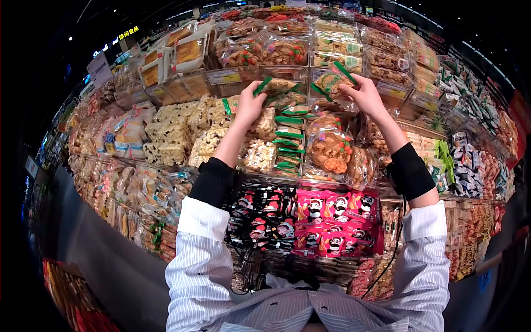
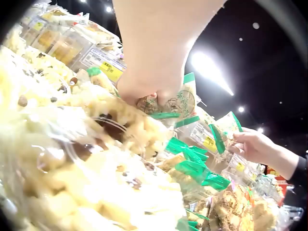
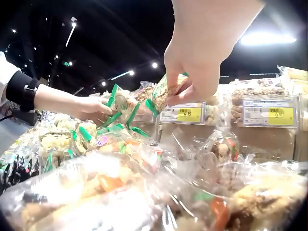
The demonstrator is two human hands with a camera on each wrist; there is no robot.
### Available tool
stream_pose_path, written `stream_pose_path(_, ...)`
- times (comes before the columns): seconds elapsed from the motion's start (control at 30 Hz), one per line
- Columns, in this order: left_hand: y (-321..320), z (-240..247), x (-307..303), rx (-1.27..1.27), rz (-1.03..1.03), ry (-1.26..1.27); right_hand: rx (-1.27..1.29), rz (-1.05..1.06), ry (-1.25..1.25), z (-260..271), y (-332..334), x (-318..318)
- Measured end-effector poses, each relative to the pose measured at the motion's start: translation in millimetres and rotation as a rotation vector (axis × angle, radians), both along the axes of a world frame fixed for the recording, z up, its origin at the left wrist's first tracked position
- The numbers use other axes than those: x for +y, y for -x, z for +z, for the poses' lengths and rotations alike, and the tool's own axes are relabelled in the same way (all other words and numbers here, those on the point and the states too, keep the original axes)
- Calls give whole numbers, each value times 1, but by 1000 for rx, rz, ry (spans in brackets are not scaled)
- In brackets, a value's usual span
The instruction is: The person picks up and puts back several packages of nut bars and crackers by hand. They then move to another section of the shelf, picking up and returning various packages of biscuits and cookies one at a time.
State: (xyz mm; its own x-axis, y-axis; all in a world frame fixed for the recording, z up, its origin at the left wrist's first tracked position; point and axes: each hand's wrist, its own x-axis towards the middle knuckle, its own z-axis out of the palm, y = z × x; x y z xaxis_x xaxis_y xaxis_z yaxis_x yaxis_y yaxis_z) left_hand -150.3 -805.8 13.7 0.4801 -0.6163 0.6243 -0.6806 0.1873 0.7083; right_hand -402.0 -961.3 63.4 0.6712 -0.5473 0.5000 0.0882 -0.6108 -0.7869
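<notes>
Between its thumb and fingers my right hand [image 1: 368, 98] pinches a clear snack packet with green ends [image 1: 335, 83], raised over the shelf bins. My left hand [image 1: 251, 105] grips a similar green-ended packet [image 1: 280, 86] on the other side. In the right wrist view, the left hand's packet [image 3: 125, 107] hangs tilted, close beside the right hand's packet [image 3: 162, 94]. A stack of more green-edged packets [image 1: 289, 144] lies in the bin below both hands. To its right are bagged nut-and-fruit clusters [image 1: 329, 146]; to its left are pale puffed blocks [image 1: 207, 145].
Price tags [image 1: 224, 76] line the divider behind the hands. Pink panda-printed packets [image 1: 334, 221] and black packets [image 1: 260, 216] fill the lower front row. Wrapped snacks in bins spread to both sides. A thin black cable [image 1: 394, 254] hangs near the right sleeve.
</notes>
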Motion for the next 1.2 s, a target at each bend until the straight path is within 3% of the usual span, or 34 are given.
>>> stream_pose_path(0.17, -13, -3, 14, 67, 24, -11, 169, -185, 452, -2, -30, 19)
stream_pose_path(0.33, -14, -4, 10, 76, 10, 15, 304, -210, 754, -22, -70, 36)
stream_pose_path(0.5, -17, -7, -1, 19, 114, 47, 318, -213, 803, -32, -85, 25)
stream_pose_path(0.53, -13, -7, -1, 21, 169, 6, 338, -218, 827, -32, -85, 25)
stream_pose_path(0.57, -8, 1, 3, 35, 225, -205, 336, -214, 831, -30, -83, 28)
stream_pose_path(0.63, 6, -4, 6, -194, 319, 70, 530, -202, 1042, -26, -74, 38)
stream_pose_path(0.67, 17, 2, 11, -258, 253, 139, 544, -220, 1147, -32, -75, 40)
stream_pose_path(0.7, 25, 5, 15, -455, 296, 69, 468, -166, 1215, -36, -73, 45)
stream_pose_path(0.73, 28, 1, 11, -583, 198, 178, 461, -186, 1227, -38, -76, 51)
stream_pose_path(0.8, 34, -8, 8, -798, 256, 27, 472, -213, 1229, -42, -83, 53)
stream_pose_path(0.9, 26, -11, 0, -587, 89, -208, 494, -228, 1179, -43, -91, 49)
stream_pose_path(1.03, 27, -15, 2, -658, 124, -210, 538, -224, 1173, -40, -92, 48)
stream_pose_path(1.1, 28, -13, 9, -699, 161, 39, 542, -208, 1143, -30, -88, 55)
stream_pose_path(1.17, 28, -13, 28, -650, 115, 62, 572, -166, 878, -19, -79, 59)
stream_pose_path(1.2, 28, -13, 40, -567, 92, 48, 468, -179, 800, -17, -74, 64)
